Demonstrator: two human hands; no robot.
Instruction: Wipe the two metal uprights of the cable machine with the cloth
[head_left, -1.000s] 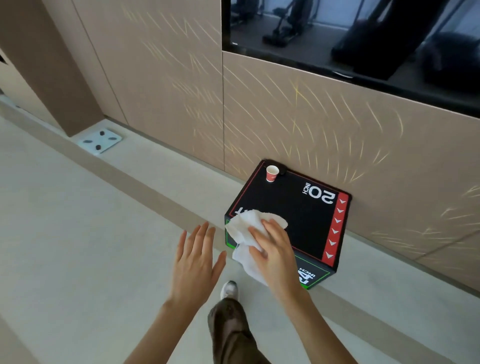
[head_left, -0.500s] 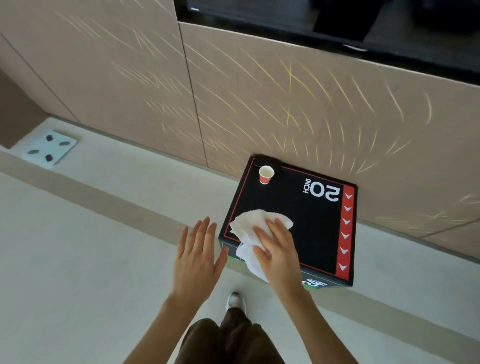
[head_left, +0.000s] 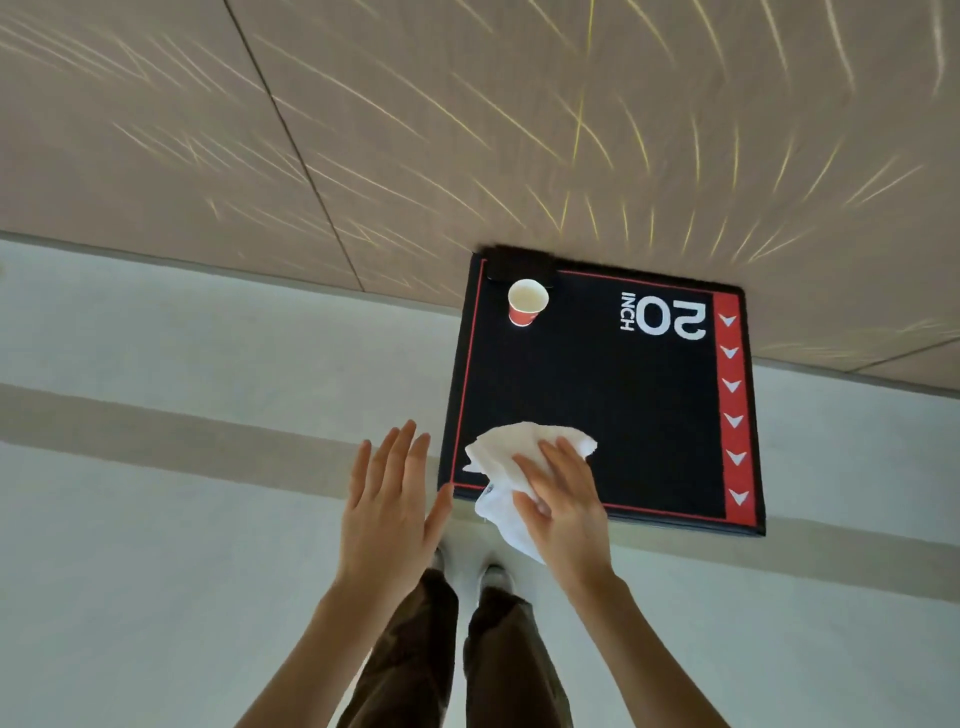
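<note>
Box: a black padded box (head_left: 597, 395) with red trim and "20 INCH" in white on top stands on the floor, its far side against the wall.
Cloth: a crumpled white cloth (head_left: 506, 449) lies at the box's near left corner, part on the top and part hanging over the near edge.
Right hand: the right hand (head_left: 563, 499) lies flat on the cloth, fingers fairly straight and close together, thumb across the part that hangs down.
Left hand: the left hand (head_left: 387, 512) is spread open in the air just left of the box's near left corner, holding nothing and apart from the cloth.
Cup: a small red paper cup (head_left: 528, 302) stands upright near the box's far left corner.
Dark thing: a small dark object (head_left: 519, 264), too blurred to name, sits at that far left corner, just behind the cup.
Wall: tan panels (head_left: 467, 130) with thin streaks of light rise behind the box.
Floor: pale floor (head_left: 156, 571) with a beige band (head_left: 156, 431) running left from the box.
Legs: brown trousers (head_left: 405, 665) and pale shoes (head_left: 496, 579) stand on the near side of the box.
</note>
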